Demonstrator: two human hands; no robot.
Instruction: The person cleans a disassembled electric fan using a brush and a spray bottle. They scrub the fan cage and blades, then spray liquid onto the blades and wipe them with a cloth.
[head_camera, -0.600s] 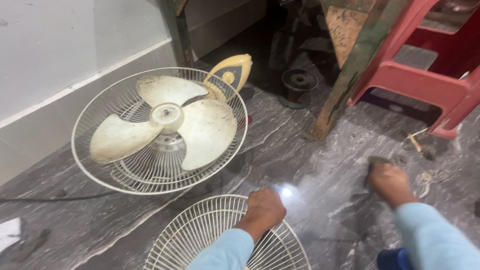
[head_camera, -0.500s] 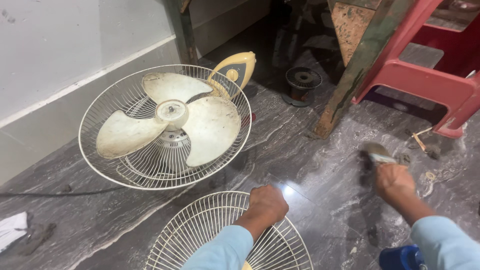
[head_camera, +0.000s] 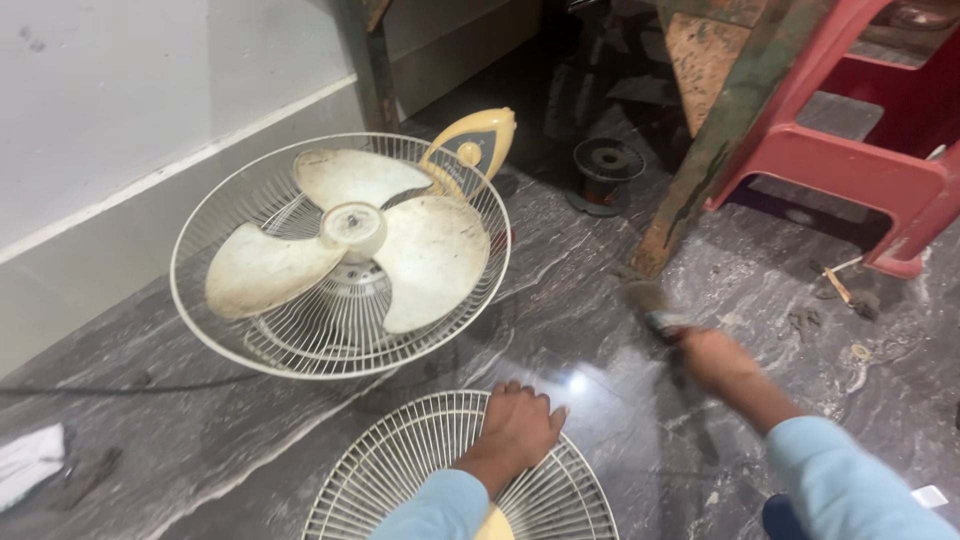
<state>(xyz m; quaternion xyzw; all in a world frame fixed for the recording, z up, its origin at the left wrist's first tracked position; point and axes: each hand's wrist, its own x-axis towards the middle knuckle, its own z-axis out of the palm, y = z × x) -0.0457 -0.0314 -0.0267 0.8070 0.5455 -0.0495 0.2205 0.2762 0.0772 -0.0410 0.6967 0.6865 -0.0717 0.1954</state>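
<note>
Left hand (head_camera: 520, 425) spread flat, pressing on near wire fan guard (head_camera: 400, 480). Right hand (head_camera: 712, 355) closed around blurred brush (head_camera: 655, 310); grip detail unclear. Guard's near edge cut off.

Hands — grille (head_camera: 400, 470), brush (head_camera: 655, 315).

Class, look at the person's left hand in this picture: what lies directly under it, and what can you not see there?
The left hand rests on a loose white wire fan guard lying on the grey marble floor. The wires under the palm are covered.
</note>
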